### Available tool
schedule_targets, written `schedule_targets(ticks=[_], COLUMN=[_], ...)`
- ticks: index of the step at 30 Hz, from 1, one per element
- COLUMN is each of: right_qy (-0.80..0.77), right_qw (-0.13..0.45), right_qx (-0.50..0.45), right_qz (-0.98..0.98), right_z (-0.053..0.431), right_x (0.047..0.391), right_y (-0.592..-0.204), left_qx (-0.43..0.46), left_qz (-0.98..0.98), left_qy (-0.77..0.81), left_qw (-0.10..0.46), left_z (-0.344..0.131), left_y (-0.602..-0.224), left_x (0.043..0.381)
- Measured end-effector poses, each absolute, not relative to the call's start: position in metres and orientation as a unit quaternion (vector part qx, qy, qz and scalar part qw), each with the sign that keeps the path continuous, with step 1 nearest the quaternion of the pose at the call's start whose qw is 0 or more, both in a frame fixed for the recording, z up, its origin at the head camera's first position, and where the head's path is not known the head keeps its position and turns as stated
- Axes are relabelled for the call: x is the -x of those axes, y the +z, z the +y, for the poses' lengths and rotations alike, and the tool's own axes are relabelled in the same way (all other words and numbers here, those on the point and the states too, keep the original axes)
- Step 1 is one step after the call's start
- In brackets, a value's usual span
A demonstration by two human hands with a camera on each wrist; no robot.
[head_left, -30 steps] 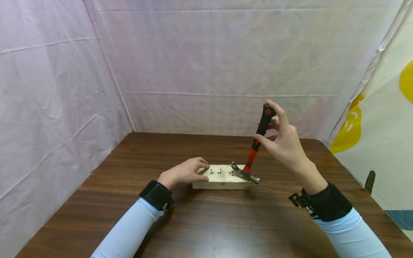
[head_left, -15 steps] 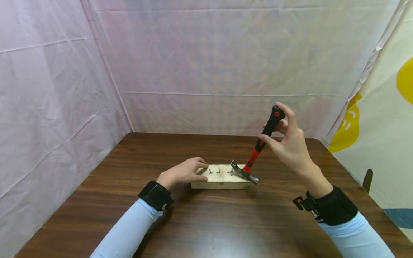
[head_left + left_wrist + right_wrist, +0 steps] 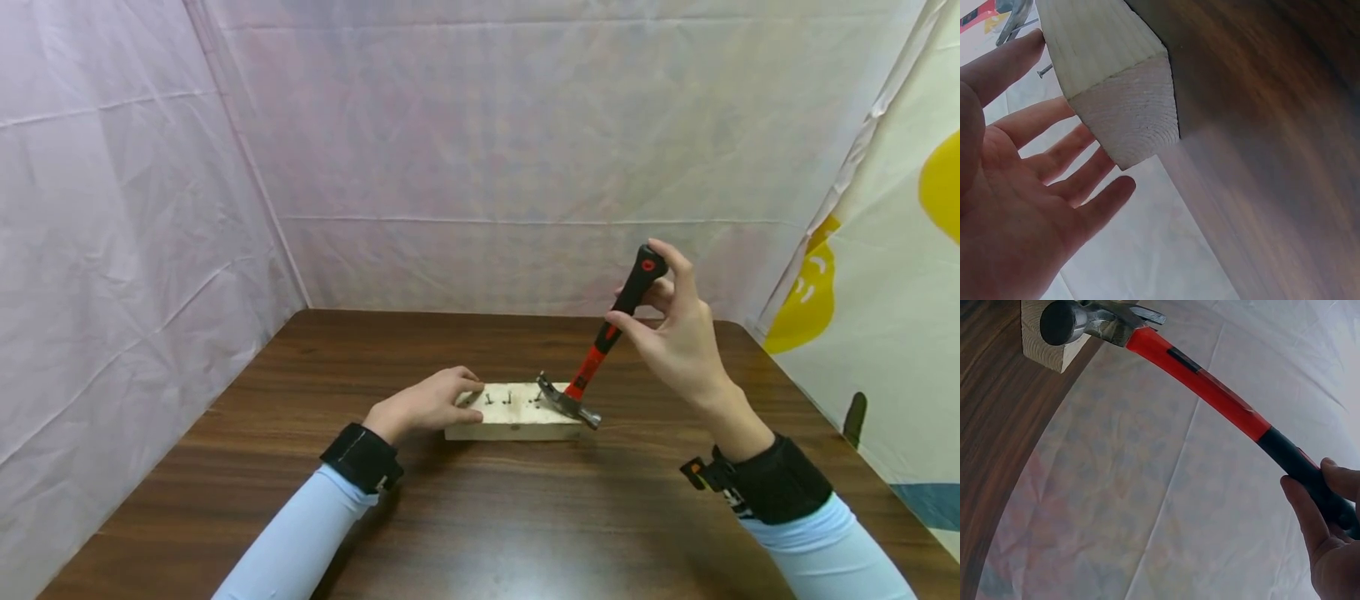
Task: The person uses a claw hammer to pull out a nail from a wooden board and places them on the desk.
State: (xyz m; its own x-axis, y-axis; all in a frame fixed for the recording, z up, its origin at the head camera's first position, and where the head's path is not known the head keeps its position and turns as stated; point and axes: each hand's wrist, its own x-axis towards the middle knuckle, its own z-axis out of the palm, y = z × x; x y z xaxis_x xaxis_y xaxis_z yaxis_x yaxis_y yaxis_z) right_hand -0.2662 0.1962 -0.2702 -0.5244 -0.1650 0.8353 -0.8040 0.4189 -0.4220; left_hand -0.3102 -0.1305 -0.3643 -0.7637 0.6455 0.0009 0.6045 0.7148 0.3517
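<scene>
A pale wooden block (image 3: 517, 431) lies on the table, with several nails (image 3: 509, 397) standing up from its top. My left hand (image 3: 427, 402) rests on the block's left end, thumb near the front edge. In the left wrist view its fingers are fairly straight and spread against the top. My right hand (image 3: 675, 333) holds a claw hammer (image 3: 588, 367) by the black end of its handle, between thumb and fingers. The hammer's head lies on the block's right end, claw toward a nail and striking face past the front edge. Whether the claw grips that nail cannot be seen.
The dark wooden table (image 3: 480, 517) runs back to a white cloth (image 3: 525, 150) hung behind it. Another white cloth (image 3: 135, 250) hangs on the left. A printed cloth (image 3: 885, 350) with yellow shapes hangs on the right.
My right hand has moved to the right, tilting the hammer handle further right while its head stays on the block. Hardly any motion shows in the last half second. My left hand stays in place.
</scene>
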Motion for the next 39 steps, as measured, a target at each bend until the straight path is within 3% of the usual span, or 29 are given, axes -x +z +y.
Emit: schedule_targets(ticks=[13,20,32,39], right_qy=[0.435,0.430,0.449,0.492], right_qw=[0.392,0.410,0.420,0.399], right_qx=[-0.312,-0.322,-0.331,-0.331], right_qz=[-0.748,-0.737,-0.716,-0.700], right_z=[0.203,0.190,0.188,0.185], right_x=[0.269,0.249,0.260,0.258], right_y=[-0.260,-0.245,-0.246,-0.243], left_qx=[-0.328,-0.340,-0.386,-0.410], left_qz=[0.928,0.921,0.878,0.843], left_qy=[0.177,0.189,0.253,0.309], left_qw=[0.030,-0.020,-0.127,-0.160], left_z=[-0.126,-0.119,-0.106,-0.099], left_y=[-0.361,-0.360,-0.362,-0.360], left_x=[0.308,0.306,0.310,0.312])
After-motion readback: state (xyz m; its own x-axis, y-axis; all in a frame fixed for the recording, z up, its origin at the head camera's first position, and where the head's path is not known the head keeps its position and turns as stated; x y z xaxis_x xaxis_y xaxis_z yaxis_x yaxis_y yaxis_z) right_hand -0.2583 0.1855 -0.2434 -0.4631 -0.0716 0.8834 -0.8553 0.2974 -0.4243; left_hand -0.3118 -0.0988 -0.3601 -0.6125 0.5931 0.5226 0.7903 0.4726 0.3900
